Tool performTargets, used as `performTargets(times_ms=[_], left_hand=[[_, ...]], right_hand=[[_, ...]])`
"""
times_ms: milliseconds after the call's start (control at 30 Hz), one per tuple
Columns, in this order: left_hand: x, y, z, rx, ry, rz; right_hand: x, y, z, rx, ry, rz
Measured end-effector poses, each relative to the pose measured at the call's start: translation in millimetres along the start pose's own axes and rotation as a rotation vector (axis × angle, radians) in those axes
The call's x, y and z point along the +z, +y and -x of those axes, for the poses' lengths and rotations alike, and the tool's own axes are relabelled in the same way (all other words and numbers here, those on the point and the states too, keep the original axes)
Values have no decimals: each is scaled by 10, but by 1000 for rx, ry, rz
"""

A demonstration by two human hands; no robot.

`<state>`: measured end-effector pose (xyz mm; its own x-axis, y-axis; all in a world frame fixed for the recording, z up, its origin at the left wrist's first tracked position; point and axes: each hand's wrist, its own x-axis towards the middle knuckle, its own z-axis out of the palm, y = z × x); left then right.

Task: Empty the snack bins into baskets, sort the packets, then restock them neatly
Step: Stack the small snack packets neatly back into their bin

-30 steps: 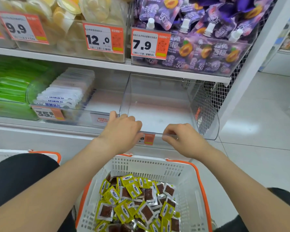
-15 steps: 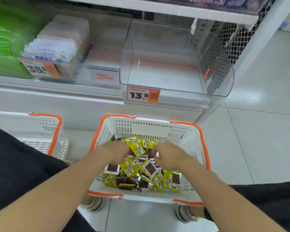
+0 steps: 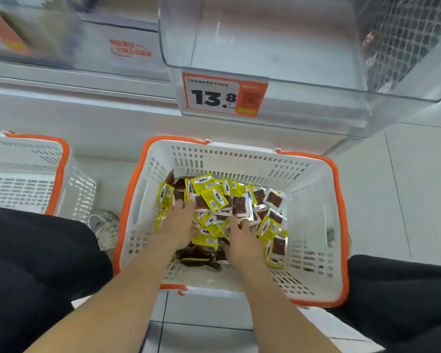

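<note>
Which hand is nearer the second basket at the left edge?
Left. The left hand lies on the packets toward the second basket; the right hand lies on them further right.

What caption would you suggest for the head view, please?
Left hand and right hand rest among yellow packets in the basket below an empty bin.

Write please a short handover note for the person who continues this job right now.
Left hand: flat on the packets, open.
Right hand: fingers dug into the pile, grip unclear.
Packets lie mixed in the orange-rimmed basket, below the clear bin tagged 13.8.
Done: that bin is emptied.
To do: sort the packets, restock neatly.
</note>
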<state>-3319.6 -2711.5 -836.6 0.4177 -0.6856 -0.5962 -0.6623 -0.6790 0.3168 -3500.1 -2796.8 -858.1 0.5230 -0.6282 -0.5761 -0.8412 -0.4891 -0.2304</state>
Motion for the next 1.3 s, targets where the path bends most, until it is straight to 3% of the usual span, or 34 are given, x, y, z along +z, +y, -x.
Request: performTargets(times_ms=[100,200,267,467,567,633,733,867,1100,1300], left_hand=[[22,-35,-22,-19,27,19],[-13,-13,-39,-42,99,-115],[-59,20,-44,-50,70,-70],[-61,-16,-43,-104,29,276],[-36,9,-48,-155,19,506],[-62,63,-34,-294,-29,839],[-154,91,25,-378,-151,1223],[-170,-19,66,-317,-97,1102],[-298,-2,179,-249,62,1004],[-320,88,205,-164,103,1085]], right_hand=[[37,35,-101,-4,16,-59],[-57,149,-211,-75,82,-340],[-149,212,-275,-31,75,-543],[-324,126,-258,-35,-108,-663],[-244,-4,-188,-82,43,-708],[-195,-114,-152,-66,159,-750],[-135,-283,-78,-201,128,-646],[-170,-323,-19,-265,20,-653],[-356,-138,-50,105,-75,-1321],[-298,-206,-140,191,-202,-1357]])
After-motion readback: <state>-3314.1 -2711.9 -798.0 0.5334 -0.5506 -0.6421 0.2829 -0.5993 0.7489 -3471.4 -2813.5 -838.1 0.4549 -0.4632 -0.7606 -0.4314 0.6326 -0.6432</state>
